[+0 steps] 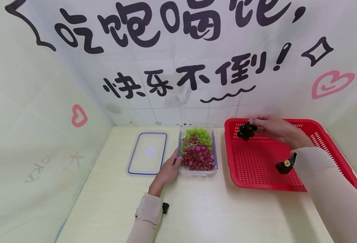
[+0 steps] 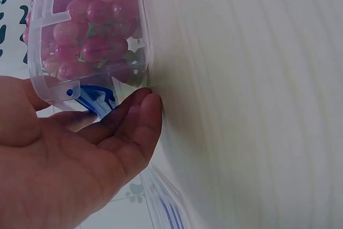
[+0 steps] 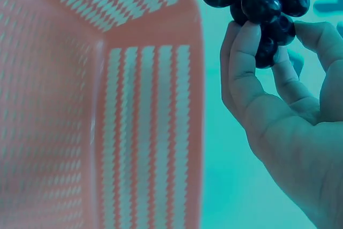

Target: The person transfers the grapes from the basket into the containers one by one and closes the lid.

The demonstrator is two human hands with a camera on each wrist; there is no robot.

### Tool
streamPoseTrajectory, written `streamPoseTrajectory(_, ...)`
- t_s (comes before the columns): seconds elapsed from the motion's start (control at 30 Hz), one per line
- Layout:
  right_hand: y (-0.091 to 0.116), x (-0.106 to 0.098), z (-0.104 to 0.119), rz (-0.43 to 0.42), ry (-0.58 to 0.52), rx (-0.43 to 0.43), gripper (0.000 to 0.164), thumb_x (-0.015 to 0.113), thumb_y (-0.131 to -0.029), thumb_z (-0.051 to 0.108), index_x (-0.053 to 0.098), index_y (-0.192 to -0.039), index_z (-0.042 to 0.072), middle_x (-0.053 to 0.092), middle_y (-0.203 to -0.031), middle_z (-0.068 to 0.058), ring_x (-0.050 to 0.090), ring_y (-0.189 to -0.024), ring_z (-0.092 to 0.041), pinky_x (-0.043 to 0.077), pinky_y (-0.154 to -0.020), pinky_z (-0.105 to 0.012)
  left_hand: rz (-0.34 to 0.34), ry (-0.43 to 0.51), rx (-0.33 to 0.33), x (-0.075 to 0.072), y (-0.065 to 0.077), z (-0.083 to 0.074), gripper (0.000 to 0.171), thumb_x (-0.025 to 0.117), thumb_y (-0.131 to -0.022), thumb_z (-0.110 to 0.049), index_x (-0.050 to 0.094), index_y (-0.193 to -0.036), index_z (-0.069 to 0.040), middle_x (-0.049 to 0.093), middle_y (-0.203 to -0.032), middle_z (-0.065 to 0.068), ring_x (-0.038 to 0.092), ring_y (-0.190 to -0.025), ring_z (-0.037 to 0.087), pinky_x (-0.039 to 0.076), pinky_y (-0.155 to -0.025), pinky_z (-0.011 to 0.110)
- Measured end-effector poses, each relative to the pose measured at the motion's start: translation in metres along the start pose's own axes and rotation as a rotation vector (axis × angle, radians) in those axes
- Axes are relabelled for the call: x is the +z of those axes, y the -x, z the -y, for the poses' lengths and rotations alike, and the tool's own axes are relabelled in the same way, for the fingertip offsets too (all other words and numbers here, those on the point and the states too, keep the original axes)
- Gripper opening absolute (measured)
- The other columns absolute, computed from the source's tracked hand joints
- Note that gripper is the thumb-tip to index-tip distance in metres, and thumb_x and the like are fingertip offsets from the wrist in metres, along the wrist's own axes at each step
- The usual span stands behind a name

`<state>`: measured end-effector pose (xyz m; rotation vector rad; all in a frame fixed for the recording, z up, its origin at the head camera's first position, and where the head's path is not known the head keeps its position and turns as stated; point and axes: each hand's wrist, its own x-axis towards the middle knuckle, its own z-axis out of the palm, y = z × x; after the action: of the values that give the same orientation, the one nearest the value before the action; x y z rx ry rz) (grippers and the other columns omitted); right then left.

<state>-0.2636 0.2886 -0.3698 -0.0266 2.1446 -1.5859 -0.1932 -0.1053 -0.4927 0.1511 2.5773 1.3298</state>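
Shiny black grapes (image 1: 246, 131) are pinched in the right hand (image 1: 269, 127) near the red plastic basket rim (image 1: 229, 153); left hand (image 1: 168, 170) clasps a clear plastic box (image 1: 198, 172); pale table (image 1: 222, 165) between.

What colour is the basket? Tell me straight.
Red. The basket shows its colour best in the head view; the right wrist view looks tinted.

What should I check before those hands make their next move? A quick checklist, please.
1. Right hand holding the dark grapes: ok.
2. Dark grapes raised off the floor of the red basket: ok.
3. Left hand touching the container: ok.
4. Lid off, beside the container: ok.
5. Plenty of bare space inside the container: not ok; green grapes and red grapes fill most.
6. Grip firmness: cannot tell.
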Motion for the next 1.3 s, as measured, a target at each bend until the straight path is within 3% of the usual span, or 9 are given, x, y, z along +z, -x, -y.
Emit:
streamPoseTrajectory(0.27,-0.020,0.038,0.023,0.032,0.045,-0.063,0.027,0.052,-0.104,0.020,0.058,-0.122,0.000,0.063,-0.109,-0.006,0.061,-0.098,-0.018,0.054,-0.090,-0.027,-0.005,0.002,-0.008,0.001,0.000,0.001,0.058,0.034,-0.109,-0.033,0.019,-0.159,-0.009,0.037,-0.154,0.025,0.044,-0.134,0.037,0.032,-0.113,0.055)
streamPoseTrajectory(0.43,-0.035,0.063,0.028,0.036,0.097,-0.054,0.026,0.053,-0.104,0.018,0.060,-0.120,-0.001,0.064,-0.112,-0.012,0.061,-0.099,-0.022,0.053,-0.095,-0.034,-0.005,0.003,-0.020,0.001,0.001,0.001,0.058,0.034,-0.109,-0.034,0.019,-0.159,-0.010,0.044,-0.148,0.028,0.044,-0.134,0.038,0.034,-0.111,0.054)
streamPoseTrajectory(0.6,-0.047,0.086,0.030,0.047,0.179,-0.055,0.023,0.054,-0.102,0.015,0.063,-0.117,0.000,0.063,-0.113,-0.015,0.060,-0.099,-0.024,0.054,-0.093,-0.037,-0.009,0.010,-0.009,0.001,0.001,0.000,0.057,0.034,-0.109,-0.033,0.020,-0.159,-0.010,0.049,-0.142,0.028,0.049,-0.123,0.037,0.037,-0.107,0.054)
streamPoseTrajectory(0.8,-0.056,0.108,0.031,0.078,0.244,-0.066,0.021,0.056,-0.100,0.012,0.065,-0.114,-0.001,0.062,-0.114,-0.018,0.061,-0.099,-0.026,0.054,-0.095,-0.042,-0.012,0.021,-0.015,0.001,0.000,0.000,0.057,0.035,-0.108,-0.034,0.020,-0.159,-0.012,0.040,-0.152,0.024,0.046,-0.130,0.037,0.034,-0.111,0.055)
streamPoseTrajectory(0.93,-0.061,0.120,0.028,0.090,0.245,-0.047,0.021,0.058,-0.100,0.011,0.066,-0.116,-0.001,0.062,-0.118,-0.019,0.062,-0.103,-0.026,0.051,-0.098,-0.045,-0.014,0.019,-0.010,0.001,0.000,0.001,0.057,0.035,-0.108,-0.034,0.020,-0.159,-0.012,0.043,-0.150,0.024,0.048,-0.124,0.036,0.037,-0.108,0.055)
streamPoseTrajectory(1.13,-0.061,0.130,0.025,0.069,0.247,0.003,0.023,0.064,-0.097,0.012,0.066,-0.118,0.003,0.062,-0.119,-0.016,0.061,-0.106,-0.027,0.050,-0.100,-0.044,-0.013,0.021,-0.005,0.002,-0.001,0.001,0.058,0.035,-0.108,-0.034,0.020,-0.159,-0.011,0.038,-0.153,0.024,0.042,-0.137,0.037,0.032,-0.113,0.055)
streamPoseTrajectory(1.3,-0.062,0.134,0.019,0.007,0.285,0.003,0.030,0.070,-0.093,0.013,0.058,-0.117,0.001,0.059,-0.116,-0.018,0.061,-0.101,-0.027,0.051,-0.098,-0.044,-0.012,0.020,-0.017,0.002,0.000,0.000,0.058,0.036,-0.108,-0.034,0.020,-0.159,-0.013,0.044,-0.150,0.024,0.047,-0.127,0.036,0.037,-0.108,0.053)
